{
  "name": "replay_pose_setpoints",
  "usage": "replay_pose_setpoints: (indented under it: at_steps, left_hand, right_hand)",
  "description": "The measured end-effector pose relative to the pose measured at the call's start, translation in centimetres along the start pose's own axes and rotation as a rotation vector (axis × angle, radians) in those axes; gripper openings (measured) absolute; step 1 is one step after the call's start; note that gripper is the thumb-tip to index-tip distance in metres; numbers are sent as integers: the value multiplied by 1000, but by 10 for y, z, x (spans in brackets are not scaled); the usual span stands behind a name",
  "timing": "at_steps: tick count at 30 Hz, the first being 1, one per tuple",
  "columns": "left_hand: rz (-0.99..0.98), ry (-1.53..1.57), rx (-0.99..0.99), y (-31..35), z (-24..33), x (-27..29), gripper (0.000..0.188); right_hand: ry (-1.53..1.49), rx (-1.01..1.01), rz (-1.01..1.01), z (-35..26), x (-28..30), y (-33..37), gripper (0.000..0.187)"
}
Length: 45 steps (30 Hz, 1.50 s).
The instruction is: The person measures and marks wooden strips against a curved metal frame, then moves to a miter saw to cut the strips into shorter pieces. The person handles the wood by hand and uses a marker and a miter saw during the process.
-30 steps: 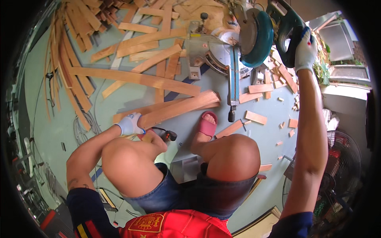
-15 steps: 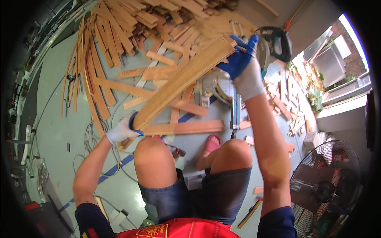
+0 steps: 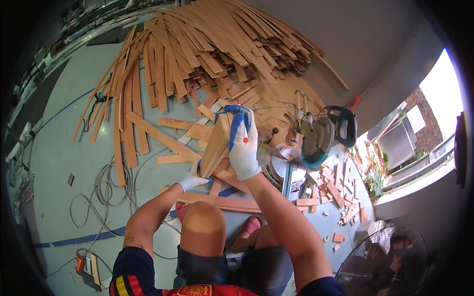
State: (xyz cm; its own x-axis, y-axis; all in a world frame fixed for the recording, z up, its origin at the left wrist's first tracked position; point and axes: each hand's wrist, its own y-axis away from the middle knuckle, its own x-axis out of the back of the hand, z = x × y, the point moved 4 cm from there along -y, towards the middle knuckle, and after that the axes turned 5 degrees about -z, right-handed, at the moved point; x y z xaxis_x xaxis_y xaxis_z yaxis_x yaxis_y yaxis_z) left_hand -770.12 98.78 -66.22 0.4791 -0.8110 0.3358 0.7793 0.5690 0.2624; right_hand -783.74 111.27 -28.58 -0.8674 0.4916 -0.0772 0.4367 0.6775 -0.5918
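Between my gloved hands is a short stack of wooden planks (image 3: 216,147), seen nearly end-on and pointing up and away from me. My right hand (image 3: 243,140), in a white and blue glove, wraps over its upper end with the fingers curled across the top. Lower and to the left, my left hand (image 3: 191,178) grips the bottom end; most of its fingers are hidden behind the wood. Just right of the stack stands a mitre saw (image 3: 316,135), touched by neither hand. Loose planks (image 3: 163,135) lie crossed on the floor beyond my hands.
A large heap of long planks (image 3: 212,37) fills the far side. Small offcuts (image 3: 335,190) lie scattered at right, near a standing fan (image 3: 387,261). A coiled cable (image 3: 111,182) lies on the floor at left, with an orange-handled tool (image 3: 80,262) nearer me.
The planks have swung from a long diagonal to nearly end-on. My right hand came down and left, my left hand slightly right, and the view shifted to show more of the heap and saw.
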Motion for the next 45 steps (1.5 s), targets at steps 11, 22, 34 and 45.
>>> replay_pose_setpoints:
  at_steps: [11,22,34,45]
  left_hand:
    - [-38,226,-301,72,137,55,116]
    - [82,-128,-408,90,137,94,48]
    - [-18,-112,-393,81,236,22,56]
    - [-145,281,-397,105,326,-61,75]
  right_hand:
    - [248,-173,-371,-30,-12,17,53]
    - [735,-128,419,-146,306,242,41]
    - [1325,-1506,328,87,443,650,22]
    - [620,-1094,813,73,415,492,29]
